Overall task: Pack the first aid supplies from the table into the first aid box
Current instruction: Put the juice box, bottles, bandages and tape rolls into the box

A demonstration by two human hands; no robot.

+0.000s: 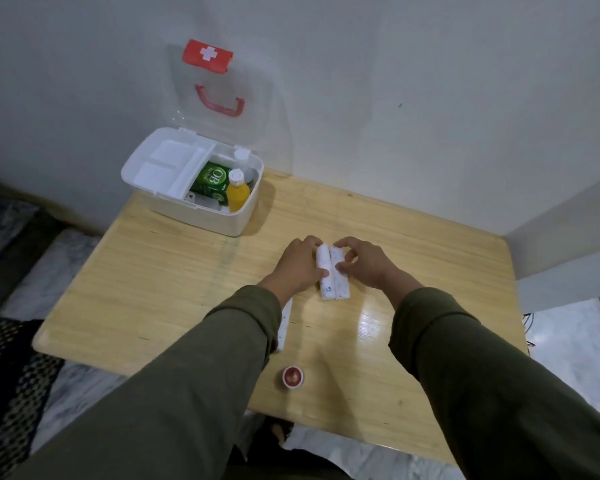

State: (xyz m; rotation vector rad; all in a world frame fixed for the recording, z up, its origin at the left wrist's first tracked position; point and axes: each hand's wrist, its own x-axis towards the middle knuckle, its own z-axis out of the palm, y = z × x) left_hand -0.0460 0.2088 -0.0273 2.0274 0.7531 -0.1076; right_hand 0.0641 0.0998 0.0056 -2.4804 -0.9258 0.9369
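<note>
Two white bandage rolls lie side by side on the wooden table (413, 265). My left hand (300, 263) grips the left roll (325, 277) and my right hand (362, 261) grips the right roll (340, 284). A third white roll (284, 323) lies partly hidden under my left sleeve. A small red-lidded jar (292, 376) stands near the table's front edge. The white first aid box (236, 220) sits open at the back left corner, its clear lid (222, 91) leaning on the wall. Inside are a white tray (168, 164), a green carton (210, 181), a yellow bottle (238, 194) and a clear bottle (242, 157).
The table stands in a corner, with a grey wall (395, 98) behind it and another to the right. Marbled floor (568, 358) shows on both sides. A dark patterned mat (7, 368) lies on the floor at the left.
</note>
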